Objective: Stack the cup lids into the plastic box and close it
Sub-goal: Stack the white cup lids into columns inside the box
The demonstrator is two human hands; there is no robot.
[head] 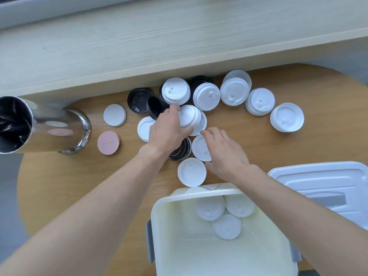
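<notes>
Several white and black cup lids lie scattered across the round wooden table [59, 186]. My left hand [169, 130] grips a small stack of white lids [189, 118] in the middle of the pile, thumb and fingers curled round it. Just to its right, my right hand [225, 154] hovers with fingers spread over a flat white lid [200, 148], holding nothing. The open plastic box [169, 226] stands near me with three white lids [227, 226] on its bottom. Its white cover [326, 182] lies to the right of it.
A shiny metal cylinder [45, 130] lies on its side at the left. Beside it lie a pink disc [108, 143] and a white disc [115, 115]. A pale wooden ledge [179, 46] runs along the back. More white lids [286, 117] trail off to the right.
</notes>
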